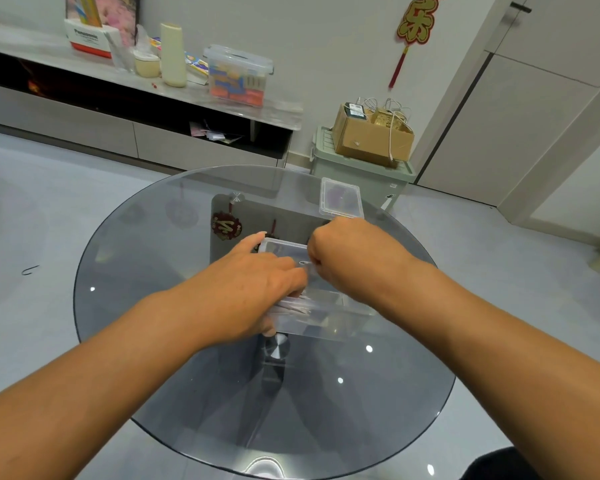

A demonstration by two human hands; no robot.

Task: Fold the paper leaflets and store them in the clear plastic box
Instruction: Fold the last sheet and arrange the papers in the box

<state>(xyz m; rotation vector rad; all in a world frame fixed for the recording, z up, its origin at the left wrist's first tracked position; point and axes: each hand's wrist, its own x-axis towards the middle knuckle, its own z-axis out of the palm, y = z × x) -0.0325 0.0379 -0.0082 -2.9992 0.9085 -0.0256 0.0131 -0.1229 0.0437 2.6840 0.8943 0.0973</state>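
Left hand [257,292] gripping leaflets [297,304] inside clear plastic box [329,320], right hand [343,251] curled, pinching something small; storing step; next, fit lid [342,199]

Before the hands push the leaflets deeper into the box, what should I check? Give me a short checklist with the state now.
1. Box is on the glass table, away from its edge: ok.
2. Lid is off, lying behind the box: ok.
3. Leaflets are inside the box: ok.
4. Left hand steadies the box side: ok.
5. Right hand is fisted over the box; what it holds: cannot tell.
6. Leaflets folded neatly: cannot tell.
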